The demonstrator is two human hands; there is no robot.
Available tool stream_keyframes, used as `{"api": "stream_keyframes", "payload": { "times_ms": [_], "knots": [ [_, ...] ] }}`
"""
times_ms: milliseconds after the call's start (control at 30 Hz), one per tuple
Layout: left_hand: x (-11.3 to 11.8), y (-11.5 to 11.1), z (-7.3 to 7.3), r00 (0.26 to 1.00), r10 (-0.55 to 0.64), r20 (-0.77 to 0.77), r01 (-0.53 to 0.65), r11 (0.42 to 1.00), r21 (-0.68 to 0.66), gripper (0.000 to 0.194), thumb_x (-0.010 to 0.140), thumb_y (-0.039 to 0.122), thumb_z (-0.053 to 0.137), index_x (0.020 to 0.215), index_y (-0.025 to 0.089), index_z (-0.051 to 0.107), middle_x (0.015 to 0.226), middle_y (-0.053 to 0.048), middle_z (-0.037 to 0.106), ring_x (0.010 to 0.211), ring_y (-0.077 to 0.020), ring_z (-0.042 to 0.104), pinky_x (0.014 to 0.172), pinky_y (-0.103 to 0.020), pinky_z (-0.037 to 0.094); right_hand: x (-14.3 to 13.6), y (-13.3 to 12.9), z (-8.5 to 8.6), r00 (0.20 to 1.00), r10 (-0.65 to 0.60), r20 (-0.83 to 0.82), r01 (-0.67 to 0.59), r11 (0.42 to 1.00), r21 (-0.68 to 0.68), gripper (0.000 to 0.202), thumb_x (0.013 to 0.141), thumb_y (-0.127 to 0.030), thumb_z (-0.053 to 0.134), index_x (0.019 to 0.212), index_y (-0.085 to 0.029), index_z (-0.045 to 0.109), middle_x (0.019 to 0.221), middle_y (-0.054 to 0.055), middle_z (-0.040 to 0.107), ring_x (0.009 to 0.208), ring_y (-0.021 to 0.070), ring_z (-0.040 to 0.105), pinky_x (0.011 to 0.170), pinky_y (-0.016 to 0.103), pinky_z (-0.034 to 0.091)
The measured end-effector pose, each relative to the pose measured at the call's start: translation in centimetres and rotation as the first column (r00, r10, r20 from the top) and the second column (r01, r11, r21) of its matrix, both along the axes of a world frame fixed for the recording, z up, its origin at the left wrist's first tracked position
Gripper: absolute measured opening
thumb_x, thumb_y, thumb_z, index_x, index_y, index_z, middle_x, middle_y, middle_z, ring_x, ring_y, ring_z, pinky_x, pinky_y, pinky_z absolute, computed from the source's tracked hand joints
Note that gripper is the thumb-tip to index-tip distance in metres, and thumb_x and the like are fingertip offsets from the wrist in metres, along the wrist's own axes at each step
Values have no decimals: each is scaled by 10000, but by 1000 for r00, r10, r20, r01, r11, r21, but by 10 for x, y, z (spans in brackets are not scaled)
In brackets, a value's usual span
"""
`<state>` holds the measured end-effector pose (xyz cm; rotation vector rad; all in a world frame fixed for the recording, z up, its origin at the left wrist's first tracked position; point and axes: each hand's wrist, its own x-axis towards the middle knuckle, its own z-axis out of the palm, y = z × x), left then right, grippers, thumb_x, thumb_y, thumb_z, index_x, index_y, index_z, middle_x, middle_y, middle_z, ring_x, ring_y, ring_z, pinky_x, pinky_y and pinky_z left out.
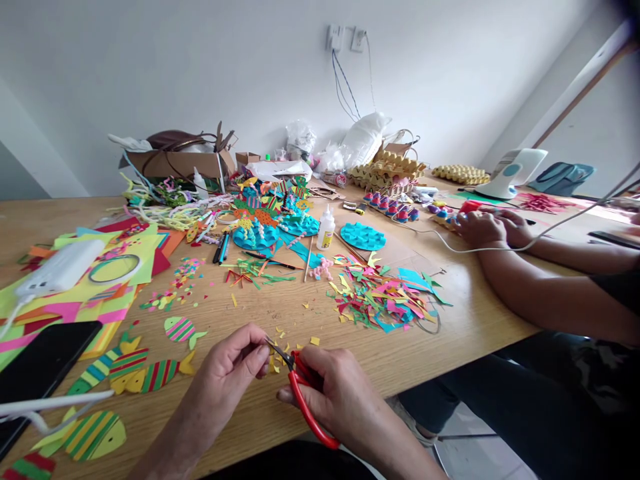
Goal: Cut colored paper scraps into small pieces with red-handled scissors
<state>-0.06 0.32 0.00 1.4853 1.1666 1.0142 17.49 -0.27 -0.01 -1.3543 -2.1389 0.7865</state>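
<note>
Red-handled scissors [311, 413] are gripped in my right hand [347, 393], with the narrow blades pointing left. My left hand [231, 363] is closed in a pinch right at the blade tips; whatever sits between its fingers is too small or hidden to make out. Small yellow paper clippings [315, 341] are scattered on the table just beyond both hands. To the left lie several striped paper fish, among them a pink and green one [180, 329], a red and green one [161, 375] and a yellow and green one [95, 435].
Colourful paper scraps [385, 297] are heaped ahead on the right. A glue bottle [327, 230] stands near a blue egg-carton piece [363, 236]. A black phone [45, 373] and white power strip [63, 267] lie left. At right, a co-worker's hands [483, 227] work beside a white cable [460, 251].
</note>
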Motion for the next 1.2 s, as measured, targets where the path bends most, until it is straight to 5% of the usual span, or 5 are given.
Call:
{"api": "stream_keyframes", "payload": {
  "times_ms": [733, 1200],
  "knots": [
    [2, -3, -1, 994, 80, 79, -77, 996, -42, 125, 815, 269, 500, 745, 197, 576, 597, 39, 524, 609, -132, 505, 600, -212, 416, 3, 3, -3, 999, 10, -37, -11, 1000, -29, 431, 778, -472, 569, 557, -191, 329, 497, -75, 328, 448, 62, 257, 438, 182, 181],
    [0, -1, -3, 999, -34, -31, 33, 999, -23, 182, 835, 260, 447, 704, 181, 545, 624, 39, 461, 636, -129, 450, 616, -219, 378, 0, 1, -3, 1000, 20, -17, -20, 1000, -19, 386, 765, -427, 604, 582, -188, 361, 518, -71, 378, 464, 63, 292, 453, 176, 194]
  ]
}}
